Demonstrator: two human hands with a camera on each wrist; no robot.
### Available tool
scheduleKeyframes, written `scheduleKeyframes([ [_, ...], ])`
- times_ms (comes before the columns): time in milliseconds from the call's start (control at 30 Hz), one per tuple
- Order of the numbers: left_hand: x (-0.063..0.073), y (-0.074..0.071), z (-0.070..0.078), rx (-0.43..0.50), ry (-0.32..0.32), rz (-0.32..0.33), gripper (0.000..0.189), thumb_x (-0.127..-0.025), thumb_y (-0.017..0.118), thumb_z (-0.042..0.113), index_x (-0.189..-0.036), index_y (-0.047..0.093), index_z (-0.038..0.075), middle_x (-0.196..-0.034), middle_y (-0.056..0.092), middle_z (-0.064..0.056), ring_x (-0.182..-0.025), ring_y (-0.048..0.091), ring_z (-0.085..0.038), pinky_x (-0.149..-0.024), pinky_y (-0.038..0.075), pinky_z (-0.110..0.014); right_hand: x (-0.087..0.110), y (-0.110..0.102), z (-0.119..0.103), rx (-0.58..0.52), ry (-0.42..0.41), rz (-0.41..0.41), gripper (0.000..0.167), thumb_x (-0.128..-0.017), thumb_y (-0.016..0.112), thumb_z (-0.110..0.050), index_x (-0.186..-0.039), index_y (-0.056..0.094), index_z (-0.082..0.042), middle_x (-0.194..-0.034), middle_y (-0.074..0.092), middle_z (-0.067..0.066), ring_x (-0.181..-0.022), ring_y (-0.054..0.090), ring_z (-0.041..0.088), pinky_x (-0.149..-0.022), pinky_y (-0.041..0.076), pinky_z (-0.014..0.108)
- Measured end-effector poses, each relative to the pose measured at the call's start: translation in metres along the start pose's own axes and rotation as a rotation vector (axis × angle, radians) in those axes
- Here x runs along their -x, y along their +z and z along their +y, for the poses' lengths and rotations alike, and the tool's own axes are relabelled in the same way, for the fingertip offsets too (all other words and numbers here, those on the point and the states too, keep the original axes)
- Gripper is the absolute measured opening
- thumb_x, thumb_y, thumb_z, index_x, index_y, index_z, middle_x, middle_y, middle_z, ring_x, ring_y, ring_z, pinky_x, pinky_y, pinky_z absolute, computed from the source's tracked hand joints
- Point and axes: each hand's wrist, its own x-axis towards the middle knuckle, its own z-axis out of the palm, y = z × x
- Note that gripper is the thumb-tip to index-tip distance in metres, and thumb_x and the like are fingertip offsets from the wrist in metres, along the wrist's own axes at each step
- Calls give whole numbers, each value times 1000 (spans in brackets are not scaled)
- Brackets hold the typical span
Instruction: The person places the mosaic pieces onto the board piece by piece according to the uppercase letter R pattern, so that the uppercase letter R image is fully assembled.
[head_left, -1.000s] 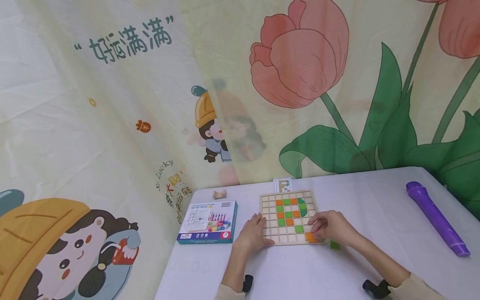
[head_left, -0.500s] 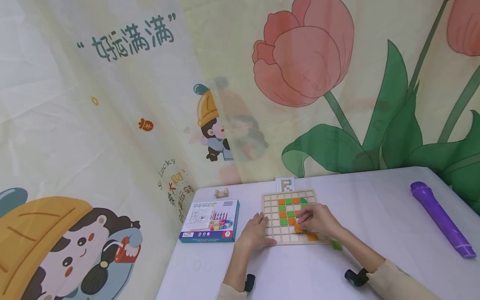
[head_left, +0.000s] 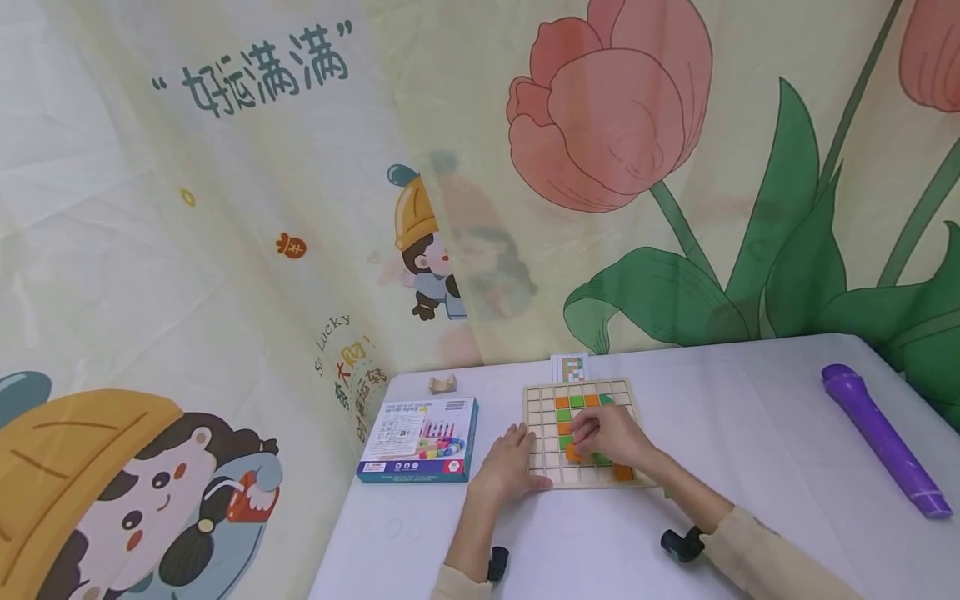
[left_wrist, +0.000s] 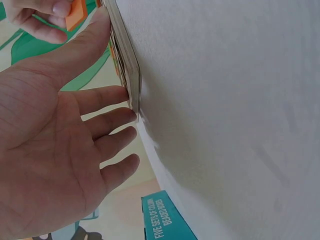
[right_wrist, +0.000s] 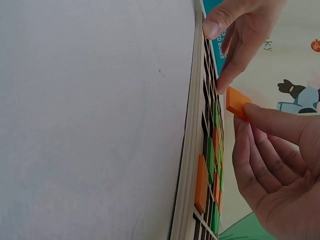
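A wooden grid board (head_left: pixel 542 417) lies on the white table, with orange and green tiles in several of its cells. My right hand (head_left: pixel 617 435) is over the board and pinches an orange square tile (right_wrist: pixel 236 101) between thumb and fingers. In the right wrist view that tile is held above the board surface. Another orange tile (head_left: pixel 623 473) sits near the board's lower right corner. My left hand (head_left: pixel 510 465) rests at the board's left edge with fingers extended; its thumb touches the near edge. The right hand hides part of the pattern.
A printed pattern card (head_left: pixel 570 367) stands behind the board. To the left lie a flat box (head_left: pixel 418 442) and a small wooden piece (head_left: pixel 442 384). A purple microphone-shaped object (head_left: pixel 887 442) is at the right. A green tile (head_left: pixel 667 493) is mostly hidden behind the right forearm.
My right hand has moved left across the board from its lower right corner, carrying the orange tile. The left hand has stayed at the board's edge.
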Motion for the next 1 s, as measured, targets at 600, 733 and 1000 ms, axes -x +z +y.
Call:
scheduleKeyframes([
  [600, 1, -1, 0, -5, 3, 11, 89, -82, 87, 44, -155, 50, 8, -166, 40, -12, -156, 31, -30, -123, 35, -49, -5, 15, -10, 105, -36, -18, 25, -76, 89, 5, -91, 76, -9, -73, 69, -8, -69, 67, 10, -69, 59, 24],
  [733, 1, -1, 0, -5, 2, 10, 89, -83, 87, 44, -155, 50, 8, -166, 39, -11, -156, 31, -30, -123, 34, -49, -6, 17, -10, 147, -39, -13, 24, -76, 89, 4, -89, 76, -11, -72, 68, -10, -68, 66, 8, -69, 58, 23],
  [1000, 1, -1, 0, -11, 4, 8, 89, -83, 87, 44, -155, 49, 9, -166, 39, -11, -156, 30, -29, -123, 35, -48, -3, 17, -12, 173, -83, -21, 24, -75, 89, 7, -89, 77, -9, -71, 69, -10, -67, 66, 6, -69, 59, 24],
])
